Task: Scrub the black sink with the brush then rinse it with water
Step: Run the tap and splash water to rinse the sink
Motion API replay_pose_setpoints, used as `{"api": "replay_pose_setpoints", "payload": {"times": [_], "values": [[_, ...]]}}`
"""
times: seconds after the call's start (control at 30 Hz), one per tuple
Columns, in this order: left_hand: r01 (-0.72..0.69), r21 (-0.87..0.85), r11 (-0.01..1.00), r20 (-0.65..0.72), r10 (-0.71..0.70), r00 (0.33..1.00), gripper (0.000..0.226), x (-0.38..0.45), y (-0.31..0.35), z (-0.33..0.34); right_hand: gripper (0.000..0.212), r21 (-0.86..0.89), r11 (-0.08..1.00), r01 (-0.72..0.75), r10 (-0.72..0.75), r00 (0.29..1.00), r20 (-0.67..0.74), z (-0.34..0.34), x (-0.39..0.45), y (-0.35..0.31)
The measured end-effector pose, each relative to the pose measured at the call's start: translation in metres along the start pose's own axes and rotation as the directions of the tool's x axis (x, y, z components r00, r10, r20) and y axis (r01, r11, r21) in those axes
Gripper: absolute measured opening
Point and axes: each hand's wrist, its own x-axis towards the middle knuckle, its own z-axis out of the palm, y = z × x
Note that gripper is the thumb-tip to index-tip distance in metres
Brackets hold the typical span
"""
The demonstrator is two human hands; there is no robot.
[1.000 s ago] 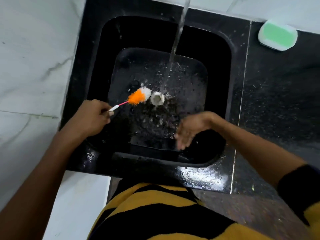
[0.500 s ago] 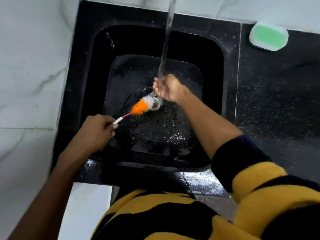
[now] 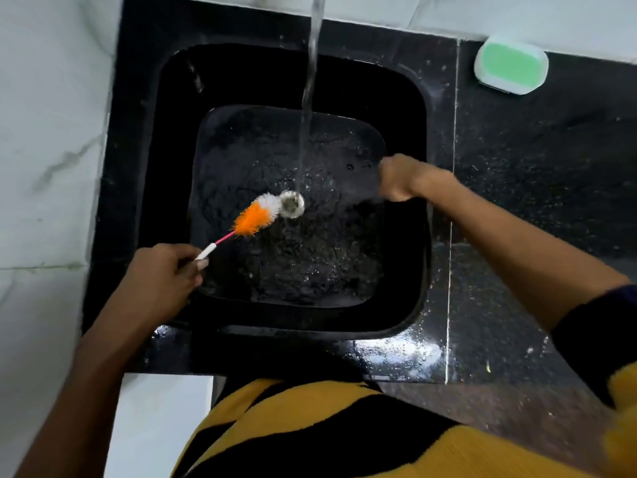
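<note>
Black counter [image 3: 537, 208] fills the shot, speckled and wet along its near edge, and sunk into it is the black sink [image 3: 406, 108], basin floor glistening all over. Water stream [image 3: 312, 81] drops in from twelve o'clock and lands just past the drain [image 3: 292, 203] at dead centre. Left hand [image 3: 162, 277] sits at eight o'clock on the basin's edge, fingers curled round the white end of the brush [image 3: 256, 217], whose orange-and-white bristles lie on the floor, tip touching the drain at its nine o'clock side. Right hand [image 3: 400, 179] is over at three o'clock against the side wall, blurred; it looks bunched and holding nothing, though I can't tell for certain. Soap dish [image 3: 511, 64], green in white, sits up at one o'clock on the counter.

My read: scrubbing looks largely done, rinsing under way; walls and corners probably remain. The tap is cut off at the top, and the dark walls hide any residue.
</note>
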Motion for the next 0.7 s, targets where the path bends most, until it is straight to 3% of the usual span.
{"api": "replay_pose_setpoints", "payload": {"times": [0.07, 0.1, 0.17, 0.23, 0.33, 0.4, 0.47, 0.6, 0.7], "values": [[0.002, -0.025, 1.000, -0.001, -0.002, 1.000, 0.013, -0.004, 0.002, 0.000, 0.020, 0.332, 0.943, 0.020, 0.021, 0.993, -0.118, -0.008, 0.009, 0.002], [0.007, -0.040, 0.999, 0.000, -0.007, 1.000, 0.014, -0.006, 0.002, 0.000, 0.021, 0.553, 0.832, 0.032, 0.036, 0.993, -0.112, -0.011, 0.010, -0.004], [0.024, -0.064, 0.998, -0.014, -0.024, 1.000, 0.015, -0.012, 0.002, 0.000, 0.023, 0.903, 0.428, 0.027, 0.040, 0.998, -0.049, -0.013, 0.018, -0.030], [0.050, -0.060, 0.997, -0.063, -0.054, 0.997, 0.018, -0.019, 0.001, 0.001, 0.024, 0.997, 0.076, -0.017, 0.027, 1.000, 0.015, -0.013, 0.030, -0.058], [0.107, -0.058, 0.993, -0.173, -0.116, 0.978, 0.020, -0.027, -0.001, 0.004, 0.028, 0.927, -0.351, -0.132, -0.052, 0.991, 0.121, -0.011, 0.050, -0.096], [0.144, -0.090, 0.986, -0.229, -0.161, 0.960, 0.019, -0.031, -0.001, 0.006, 0.031, 0.803, -0.564, -0.192, -0.081, 0.981, 0.178, -0.012, 0.057, -0.117], [0.170, -0.122, 0.978, -0.255, -0.196, 0.947, 0.020, -0.033, -0.003, 0.007, 0.032, 0.686, -0.695, -0.214, -0.103, 0.974, 0.200, -0.009, 0.059, -0.131], [0.179, -0.176, 0.968, -0.245, -0.219, 0.945, 0.020, -0.035, -0.008, 0.009, 0.034, 0.475, -0.843, -0.252, -0.221, 0.968, 0.121, 0.010, 0.052, -0.133], [0.170, -0.183, 0.968, -0.233, -0.211, 0.950, 0.019, -0.035, -0.007, 0.008, 0.032, 0.235, -0.955, -0.179, -0.156, 0.981, 0.112, 0.026, 0.041, -0.110]]}}
